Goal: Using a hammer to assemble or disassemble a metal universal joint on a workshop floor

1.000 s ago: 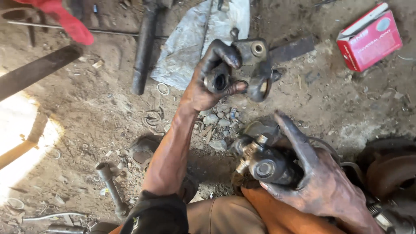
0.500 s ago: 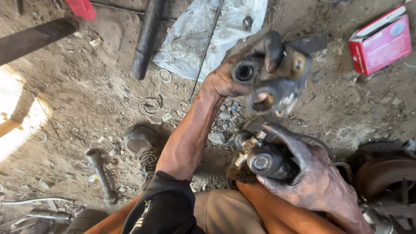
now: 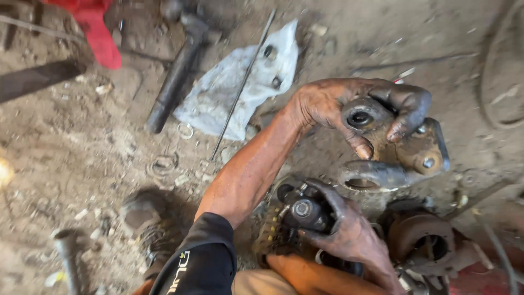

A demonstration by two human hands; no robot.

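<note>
My left hand (image 3: 327, 101) is raised above the dirt floor and grips a greasy metal yoke (image 3: 404, 158) with round bores, fingers hooked over its upper ear. Lower down, my right hand (image 3: 349, 235) is closed around the dark end of a shaft joint (image 3: 303, 210) that rests near my knee. The yoke hangs just above and to the right of that joint, a short gap apart. Both hands are black with grease.
On the dirt behind lies a white cloth (image 3: 229, 93) with small parts, crossed by a thin rod (image 3: 243, 82). A thick black bar (image 3: 174, 82) and a red object (image 3: 95, 27) lie at upper left. A rusty hub (image 3: 420, 235) sits at lower right, a pipe (image 3: 68, 257) at lower left.
My left hand has lifted the yoke off the ground and carried it right, closer to the joint. My right hand stays on the joint. The red box has left the view.
</note>
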